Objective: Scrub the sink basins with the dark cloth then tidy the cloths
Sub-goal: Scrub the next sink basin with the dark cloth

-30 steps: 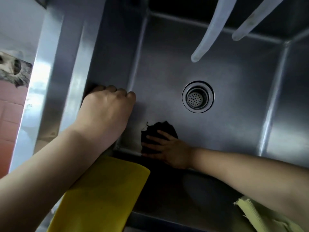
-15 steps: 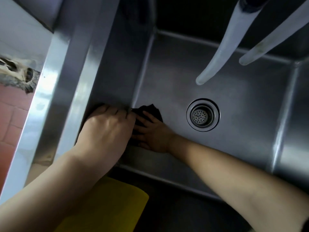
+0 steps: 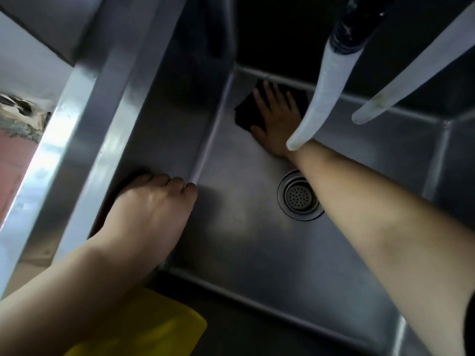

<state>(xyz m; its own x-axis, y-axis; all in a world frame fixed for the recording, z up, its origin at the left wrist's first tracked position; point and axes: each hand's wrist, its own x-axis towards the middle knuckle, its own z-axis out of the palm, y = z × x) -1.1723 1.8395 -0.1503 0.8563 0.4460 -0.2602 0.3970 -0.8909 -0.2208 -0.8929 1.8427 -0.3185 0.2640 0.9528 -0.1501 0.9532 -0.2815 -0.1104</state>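
From the head camera, the right hand (image 3: pixel 276 119) lies flat with fingers spread, pressing the dark cloth (image 3: pixel 246 113) on the sink (image 3: pixel 257 240) floor in the far left corner; the left hand (image 3: pixel 151 204) curls against the left wall, holding nothing. Push down hard and rub right into the corner; keep the cloth under the palm.

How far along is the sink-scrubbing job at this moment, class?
Done: nothing shows as finished; the steel gives no clear sign of which parts are scrubbed. In hand: the right hand presses the dark cloth flat on the basin floor at the far left corner, while the left hand braces on the side wall. Left: any other basin, and tidying cloths, including the yellow cloth.
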